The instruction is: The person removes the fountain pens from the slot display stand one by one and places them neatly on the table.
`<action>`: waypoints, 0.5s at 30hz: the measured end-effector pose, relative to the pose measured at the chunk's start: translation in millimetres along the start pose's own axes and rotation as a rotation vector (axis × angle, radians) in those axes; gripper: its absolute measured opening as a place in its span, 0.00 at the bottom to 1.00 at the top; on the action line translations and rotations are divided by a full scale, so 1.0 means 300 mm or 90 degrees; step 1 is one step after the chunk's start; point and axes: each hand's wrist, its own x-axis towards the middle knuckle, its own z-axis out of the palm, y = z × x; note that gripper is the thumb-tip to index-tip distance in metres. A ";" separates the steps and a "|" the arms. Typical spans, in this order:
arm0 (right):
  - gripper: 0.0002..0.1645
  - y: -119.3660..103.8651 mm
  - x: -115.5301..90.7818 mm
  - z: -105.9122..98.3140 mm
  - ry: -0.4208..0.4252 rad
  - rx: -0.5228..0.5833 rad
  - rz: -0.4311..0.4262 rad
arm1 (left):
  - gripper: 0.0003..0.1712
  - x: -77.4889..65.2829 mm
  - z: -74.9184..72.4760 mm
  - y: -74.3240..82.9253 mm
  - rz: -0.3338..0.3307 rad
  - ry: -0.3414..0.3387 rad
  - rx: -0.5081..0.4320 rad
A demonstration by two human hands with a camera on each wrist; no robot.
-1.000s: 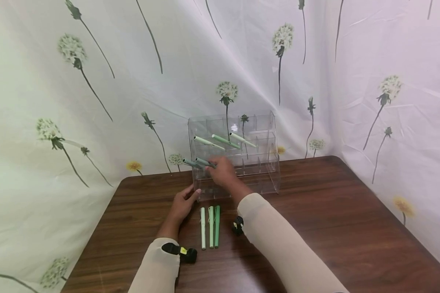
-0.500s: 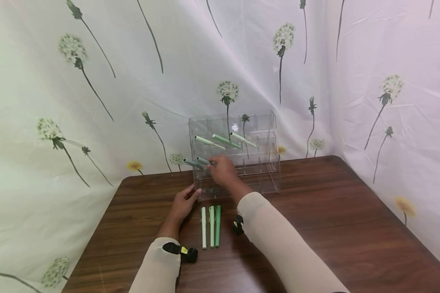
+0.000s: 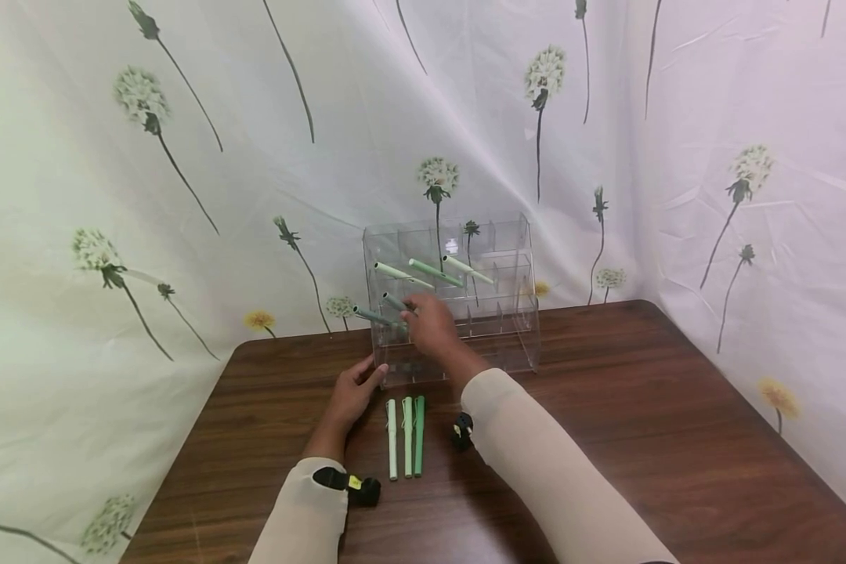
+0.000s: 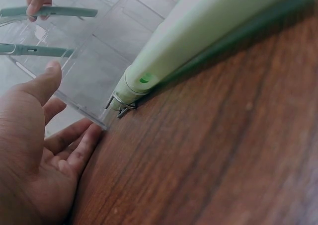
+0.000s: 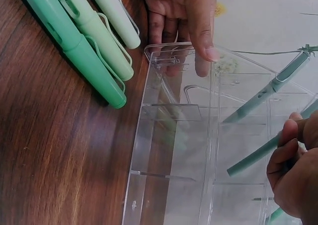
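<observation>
My right hand point(image 3: 433, 325) pinches a grey-green pen point(image 5: 251, 158) between thumb and fingers, over the second-lowest tier of a clear stepped acrylic organizer point(image 3: 403, 239). The pen slants, its dark open-looking end up and to the left in the head view. Just left of it, a matching pen point(image 5: 271, 88) leans in the leftmost slot of that tier. Down at the organizer's lower left corner, my left hand point(image 3: 351, 395) holds the side edge, thumb toward the front and fingers along the outer wall. In the left wrist view, those fingertips point(image 4: 92, 135) lie at the base near the tabletop.
On the tier above lean a pale green pen point(image 3: 402, 275), a mid-green pen point(image 3: 433, 272) and another pale one point(image 3: 468, 269). White-green point(image 3: 392, 439), light green point(image 3: 408, 439) and darker green point(image 3: 419, 436) pens lie on the wooden table point(image 3: 641, 439). Flowered cloth point(image 3: 254, 157) hangs behind.
My right hand has raised the grey-green pen a little and shifted it slightly right, away from the neighbouring pen. The left hand stays at the organizer's corner.
</observation>
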 end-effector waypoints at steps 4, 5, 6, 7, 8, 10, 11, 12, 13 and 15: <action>0.18 -0.003 0.001 -0.010 0.016 0.034 -0.015 | 0.37 -0.004 0.000 0.001 -0.004 -0.002 0.004; 0.18 -0.003 0.001 -0.013 0.019 0.039 -0.018 | 0.38 -0.004 0.000 0.001 -0.004 -0.003 0.005; 0.18 -0.003 0.001 -0.017 0.020 0.040 -0.024 | 0.38 -0.005 0.000 0.002 -0.005 -0.004 0.006; 0.18 -0.004 0.001 -0.020 0.021 0.038 -0.028 | 0.39 -0.004 -0.001 0.002 -0.007 -0.003 0.007; 0.18 -0.004 0.001 -0.023 0.023 0.036 -0.033 | 0.40 -0.003 -0.001 0.001 -0.008 -0.002 0.005; 0.18 -0.005 -0.001 -0.031 0.022 0.039 -0.036 | 0.40 -0.001 -0.002 0.000 -0.008 -0.001 0.006; 0.18 -0.005 -0.003 -0.035 0.022 0.040 -0.037 | 0.40 0.000 -0.003 -0.001 -0.005 -0.002 0.007; 0.18 -0.006 -0.005 -0.039 0.022 0.039 -0.039 | 0.40 0.000 -0.003 -0.002 -0.005 -0.001 0.008; 0.18 -0.007 -0.007 -0.042 0.022 0.041 -0.039 | 0.39 0.001 -0.003 -0.004 -0.002 -0.001 0.005; 0.18 -0.009 -0.009 -0.049 0.022 0.046 -0.045 | 0.38 0.000 -0.003 -0.004 0.002 -0.001 0.005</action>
